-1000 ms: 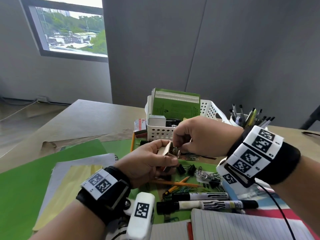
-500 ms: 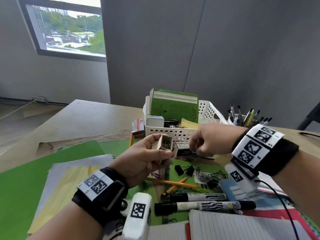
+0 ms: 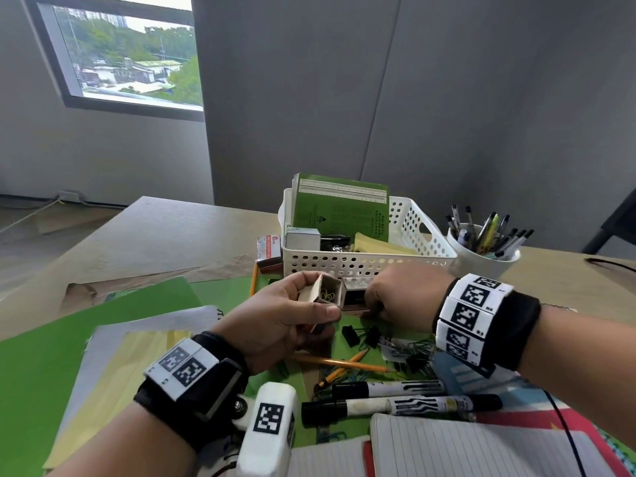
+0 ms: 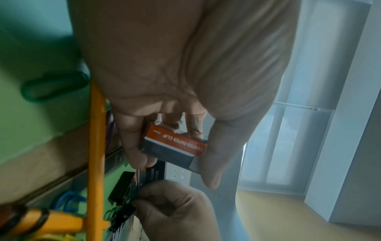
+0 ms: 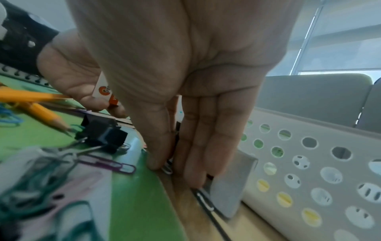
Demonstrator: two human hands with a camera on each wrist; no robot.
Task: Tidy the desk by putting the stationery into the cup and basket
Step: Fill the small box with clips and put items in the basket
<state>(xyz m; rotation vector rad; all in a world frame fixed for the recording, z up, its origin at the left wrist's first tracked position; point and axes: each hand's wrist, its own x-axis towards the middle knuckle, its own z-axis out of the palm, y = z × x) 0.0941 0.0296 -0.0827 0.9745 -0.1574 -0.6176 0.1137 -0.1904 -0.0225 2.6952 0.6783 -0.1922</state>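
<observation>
My left hand (image 3: 318,299) holds a small orange and grey paper clip box (image 3: 331,291) above the desk, open end up, with coloured clips inside; the box (image 4: 175,143) sits between thumb and fingers. My right hand (image 3: 375,304) is down on the desk just in front of the white basket (image 3: 371,261). Its thumb and fingers (image 5: 193,163) pinch a white paper clip (image 5: 168,169) lying at the green folder's edge. A grey staples box (image 5: 230,184) stands against the basket beside those fingers. The white cup (image 3: 481,261), full of pens, stands right of the basket.
Black binder clips (image 3: 351,335), loose paper clips, two pencils (image 3: 344,363) and two markers (image 3: 402,406) lie between my arms. A lined notebook (image 3: 447,449) lies nearest me, and green folders and paper (image 3: 51,356) on the left. A red box (image 3: 268,247) sits left of the basket.
My right hand left the mouth of the paper clip box and went right and down to the desk by the basket. My left hand raised the box slightly, showing its open end.
</observation>
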